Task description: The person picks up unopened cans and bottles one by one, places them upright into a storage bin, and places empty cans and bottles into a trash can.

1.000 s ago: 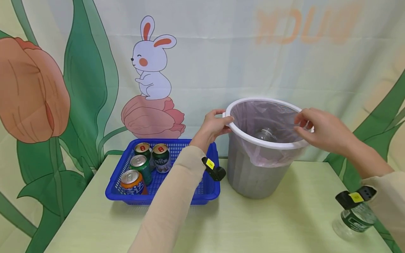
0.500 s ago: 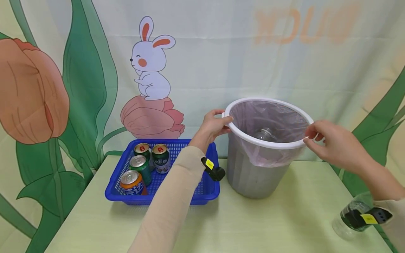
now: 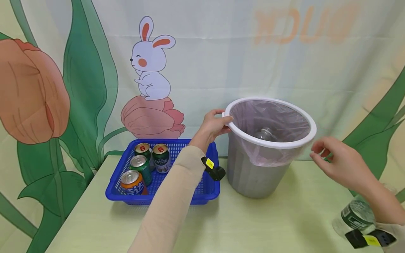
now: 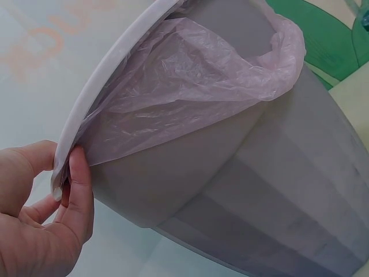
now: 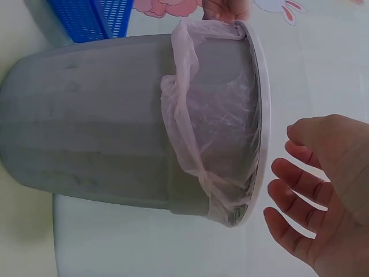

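A grey trash can (image 3: 253,179) with a white rim ring (image 3: 272,143) stands on the table, and a thin pink bag (image 3: 262,159) lines it and folds out under the ring. Inside lies a clear plastic bottle (image 3: 266,134). My left hand (image 3: 214,125) grips the ring at its left side, thumb on top and fingers beneath, as the left wrist view also shows at the hand (image 4: 52,213). Off the right side of the ring, my right hand (image 3: 336,160) hangs with loosely bent fingers and holds nothing; in the right wrist view a gap separates the hand (image 5: 323,190) from the ring.
A blue basket (image 3: 196,201) left of the can holds several drink cans (image 3: 140,168). At the table's right edge a clear bottle with a green label (image 3: 355,216) stands partly behind my right forearm. A printed curtain (image 3: 202,70) hangs behind the table.
My right hand has let go of the right side of the ring and moved right and down, away from the can. The left hand keeps its grip.
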{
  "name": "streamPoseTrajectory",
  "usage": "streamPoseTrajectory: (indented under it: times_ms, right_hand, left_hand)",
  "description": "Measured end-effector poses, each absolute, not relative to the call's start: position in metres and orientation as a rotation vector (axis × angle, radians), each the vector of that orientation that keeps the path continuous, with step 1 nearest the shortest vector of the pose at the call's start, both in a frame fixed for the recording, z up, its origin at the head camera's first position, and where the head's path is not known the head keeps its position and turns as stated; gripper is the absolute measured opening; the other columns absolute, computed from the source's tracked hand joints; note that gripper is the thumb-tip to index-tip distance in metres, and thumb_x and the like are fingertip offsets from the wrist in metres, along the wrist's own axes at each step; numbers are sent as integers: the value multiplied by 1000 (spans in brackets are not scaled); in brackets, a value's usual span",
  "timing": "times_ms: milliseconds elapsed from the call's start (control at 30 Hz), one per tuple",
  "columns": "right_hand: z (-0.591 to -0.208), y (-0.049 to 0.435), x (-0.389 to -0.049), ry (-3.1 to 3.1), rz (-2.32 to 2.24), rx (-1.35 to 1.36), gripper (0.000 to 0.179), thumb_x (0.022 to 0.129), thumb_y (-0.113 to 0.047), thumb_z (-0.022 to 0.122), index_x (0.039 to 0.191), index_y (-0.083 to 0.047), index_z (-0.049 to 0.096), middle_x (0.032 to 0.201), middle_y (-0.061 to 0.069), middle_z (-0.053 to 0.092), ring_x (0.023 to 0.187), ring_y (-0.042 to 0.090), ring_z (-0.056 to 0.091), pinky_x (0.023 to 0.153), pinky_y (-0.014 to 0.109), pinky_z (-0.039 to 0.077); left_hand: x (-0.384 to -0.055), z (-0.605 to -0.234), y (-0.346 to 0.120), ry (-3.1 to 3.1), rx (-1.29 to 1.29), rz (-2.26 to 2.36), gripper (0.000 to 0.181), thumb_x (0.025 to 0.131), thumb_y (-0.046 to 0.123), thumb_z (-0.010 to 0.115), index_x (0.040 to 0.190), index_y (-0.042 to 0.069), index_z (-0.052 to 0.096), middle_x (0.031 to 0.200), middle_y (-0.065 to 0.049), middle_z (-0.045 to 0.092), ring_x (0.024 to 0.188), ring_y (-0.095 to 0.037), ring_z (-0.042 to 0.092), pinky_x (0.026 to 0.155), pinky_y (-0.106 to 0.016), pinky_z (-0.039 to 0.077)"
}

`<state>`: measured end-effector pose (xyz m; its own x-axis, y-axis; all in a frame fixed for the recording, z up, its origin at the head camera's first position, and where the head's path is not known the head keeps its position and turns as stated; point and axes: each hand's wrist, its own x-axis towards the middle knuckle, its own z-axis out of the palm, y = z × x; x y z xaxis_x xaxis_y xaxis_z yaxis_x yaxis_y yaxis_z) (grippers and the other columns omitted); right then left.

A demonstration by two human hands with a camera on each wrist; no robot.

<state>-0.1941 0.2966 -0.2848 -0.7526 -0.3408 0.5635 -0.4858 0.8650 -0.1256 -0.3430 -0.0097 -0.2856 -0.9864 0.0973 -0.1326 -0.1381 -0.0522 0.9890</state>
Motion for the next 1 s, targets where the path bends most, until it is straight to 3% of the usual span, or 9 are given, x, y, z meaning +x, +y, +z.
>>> streamPoseTrajectory:
  times_ms: [267,433,833,1000]
  right_hand:
    - [-306,308,-183,-2474,440,497,15,81,-7,66,93,-12,60,85,-2,59,73,-11,43,57,12,42]
    - [-321,312,-174,-2463,527,436,15,81,-5,66,95,-10,61,85,0,61,73,-16,42,58,6,40]
    - [-361,334,-147,-2480,692,118,22,89,-12,60,107,-1,60,103,13,58,81,-25,35,60,2,38]
    - [-374,341,-137,-2476,713,-28,27,90,-19,58,110,-1,59,103,7,56,82,-26,33,59,4,38]
  left_hand:
    - [-344,-285,-8,2041,-46,2159,46,86,15,65,126,15,44,104,-14,59,75,-19,63,67,-26,56]
    - [-343,-285,-8,2046,-47,2157,45,85,15,65,126,15,44,104,-13,59,75,-18,62,66,-25,56]
    - [-342,-285,-9,2030,-39,2176,47,85,14,66,127,15,44,101,-14,60,70,-17,62,63,-24,55]
    - [-342,-284,-11,2024,-28,2183,49,85,12,64,129,15,43,99,-14,61,67,-16,61,60,-23,54]
